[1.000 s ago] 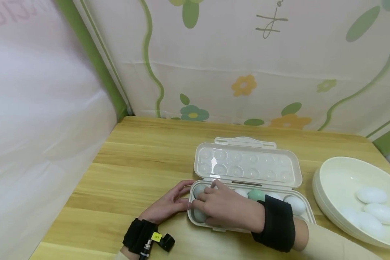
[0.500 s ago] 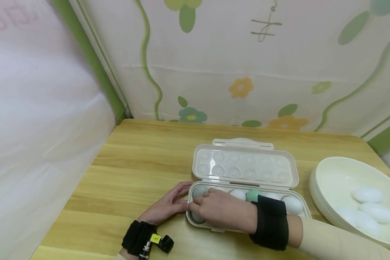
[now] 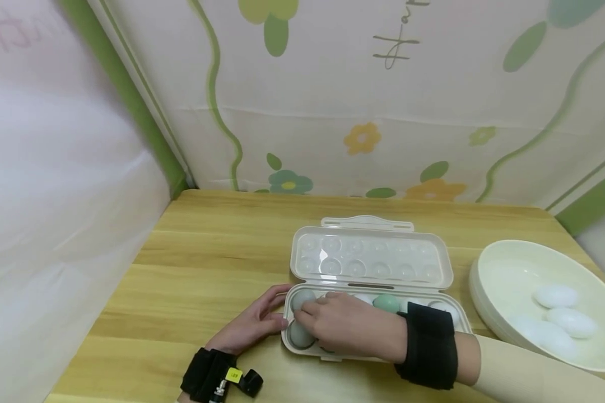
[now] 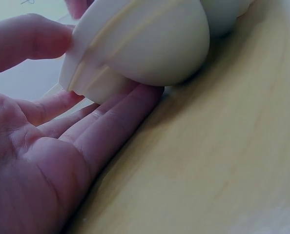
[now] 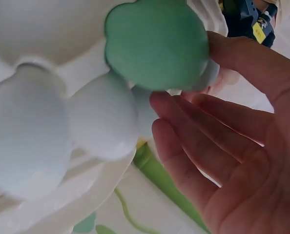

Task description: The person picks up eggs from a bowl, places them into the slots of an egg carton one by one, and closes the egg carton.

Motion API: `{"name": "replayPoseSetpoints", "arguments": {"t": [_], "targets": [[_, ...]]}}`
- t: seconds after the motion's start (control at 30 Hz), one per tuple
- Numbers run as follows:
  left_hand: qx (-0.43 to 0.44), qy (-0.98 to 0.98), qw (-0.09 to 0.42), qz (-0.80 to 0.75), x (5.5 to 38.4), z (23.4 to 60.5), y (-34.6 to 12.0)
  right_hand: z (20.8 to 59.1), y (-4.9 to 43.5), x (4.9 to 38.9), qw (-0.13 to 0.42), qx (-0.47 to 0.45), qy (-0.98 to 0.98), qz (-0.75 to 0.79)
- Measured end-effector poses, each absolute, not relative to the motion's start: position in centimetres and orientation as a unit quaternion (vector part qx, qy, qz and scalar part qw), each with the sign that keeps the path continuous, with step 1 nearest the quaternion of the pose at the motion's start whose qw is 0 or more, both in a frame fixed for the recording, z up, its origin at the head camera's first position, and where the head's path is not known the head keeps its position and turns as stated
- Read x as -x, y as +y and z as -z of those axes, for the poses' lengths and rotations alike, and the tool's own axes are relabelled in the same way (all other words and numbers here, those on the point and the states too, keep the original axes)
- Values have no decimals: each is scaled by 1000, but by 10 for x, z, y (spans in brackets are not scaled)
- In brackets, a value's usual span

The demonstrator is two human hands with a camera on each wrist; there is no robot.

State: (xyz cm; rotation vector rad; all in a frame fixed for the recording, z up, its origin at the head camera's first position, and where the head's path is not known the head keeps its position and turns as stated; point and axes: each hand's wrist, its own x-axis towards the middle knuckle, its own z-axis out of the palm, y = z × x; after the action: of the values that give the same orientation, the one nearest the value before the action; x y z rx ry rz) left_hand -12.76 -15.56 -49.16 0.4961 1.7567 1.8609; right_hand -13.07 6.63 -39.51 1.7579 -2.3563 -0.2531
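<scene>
A long pale egg box (image 3: 373,263) lies with its lid folded back. My left hand (image 3: 247,324) holds its left end; the left wrist view shows the thumb on the rim (image 4: 79,58) and the fingers beneath the outer wall. Reaching across from the right, my right hand (image 3: 353,324) is over the box's left half. In the right wrist view its thumb and fingertips pinch a green egg (image 5: 157,44), which the hand mostly hides from the head view. Two grey-green eggs (image 3: 301,334) sit in the left end. Another green egg (image 3: 386,303) and white eggs (image 5: 30,131) fill other cups.
To the right of the box stands a deep cream bowl (image 3: 504,268) with several white eggs (image 3: 557,295) in it. A patterned cloth (image 3: 302,101) hangs behind the wooden table (image 3: 206,252), and a white sheet (image 3: 65,196) hangs at the left.
The right hand's raised finger has come down toward the egg cups, and the hand stays over the box's left half. The left hand keeps its hold. The head view has shifted slightly.
</scene>
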Motion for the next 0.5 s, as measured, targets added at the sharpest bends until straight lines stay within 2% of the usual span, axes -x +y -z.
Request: {"name": "replayPoseSetpoints", "arguments": {"t": [0.5], "targets": [[-172, 669, 255, -677, 125, 492, -172, 380, 83, 135, 117, -585, -794, 122]]}}
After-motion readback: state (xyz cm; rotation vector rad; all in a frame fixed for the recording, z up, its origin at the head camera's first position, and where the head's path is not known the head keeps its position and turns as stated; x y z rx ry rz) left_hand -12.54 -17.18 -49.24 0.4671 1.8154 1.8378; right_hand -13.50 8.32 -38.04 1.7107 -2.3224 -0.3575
